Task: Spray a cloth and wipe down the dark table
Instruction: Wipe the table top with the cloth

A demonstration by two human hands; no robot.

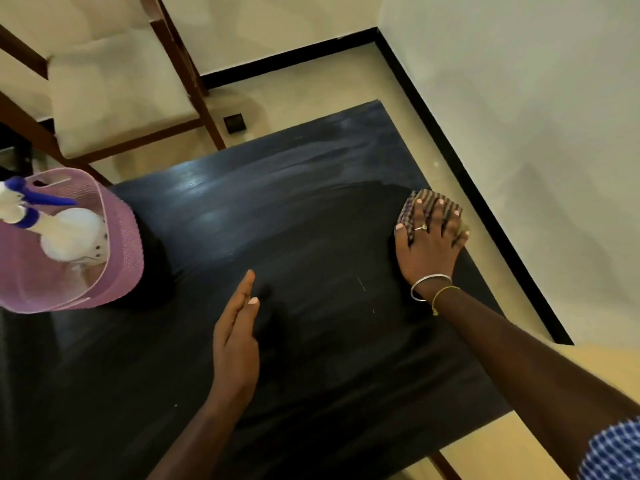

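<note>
The dark table (311,258) fills the middle of the view, with pale damp streaks across its far part. My right hand (427,247) lies flat with spread fingers on a striped brown cloth (426,199), pressing it onto the table at the right edge. My left hand (237,341) hovers edge-on over the table's middle, fingers straight and together, holding nothing. A white spray bottle with a blue trigger head (52,226) stands inside a pink mesh basket (117,244) on the table's left side.
A wooden chair with a cream cushion (117,95) stands beyond the table's far left corner. Cream floor and a black skirting board (467,181) run close along the table's right side below a white wall. A small dark square (235,123) lies on the floor.
</note>
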